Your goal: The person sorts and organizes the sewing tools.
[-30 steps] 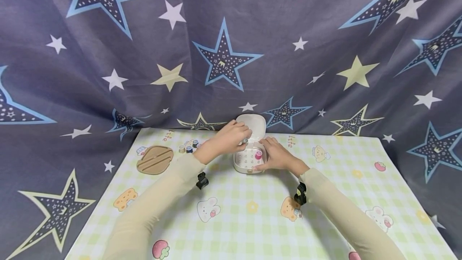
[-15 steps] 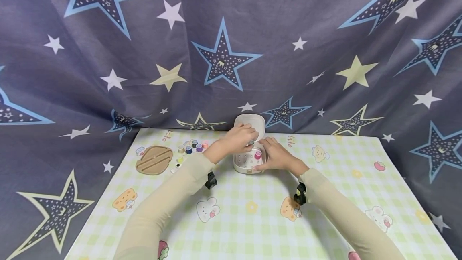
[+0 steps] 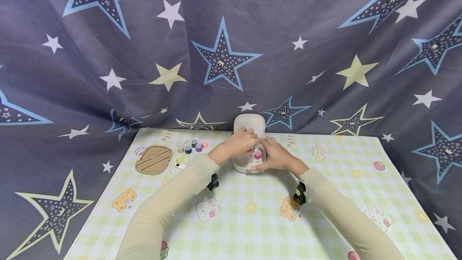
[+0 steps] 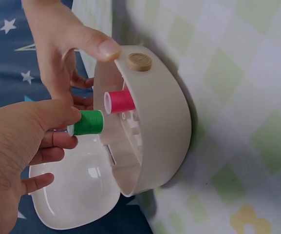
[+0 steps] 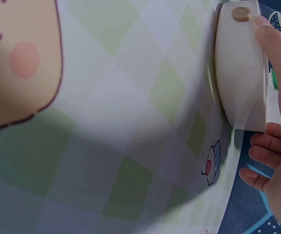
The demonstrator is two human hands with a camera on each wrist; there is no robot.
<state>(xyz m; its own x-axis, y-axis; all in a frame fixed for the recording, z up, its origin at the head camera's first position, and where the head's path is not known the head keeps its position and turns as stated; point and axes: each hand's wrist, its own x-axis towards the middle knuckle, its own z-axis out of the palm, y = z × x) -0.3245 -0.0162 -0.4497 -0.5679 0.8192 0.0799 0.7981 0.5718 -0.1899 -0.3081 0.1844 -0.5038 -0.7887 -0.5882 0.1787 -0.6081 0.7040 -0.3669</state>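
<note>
The left hand point(image 3: 238, 143) pinched a green cylindrical thread spool point(image 4: 89, 123) near the mouth of an open white plastic box point(image 4: 164, 114) holding a pink thread spool point(image 4: 121, 101); the right hand point(image 3: 278, 155) gripped the box's rim.

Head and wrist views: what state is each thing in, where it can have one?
White box: open, gripped by the right hand.
Lid: swung back.
Green spool: pinched by the left hand, not seated.
Magenta spool: standing inside the box.
Loose spools: outside the box.
Brown tray: lying flat.
</note>
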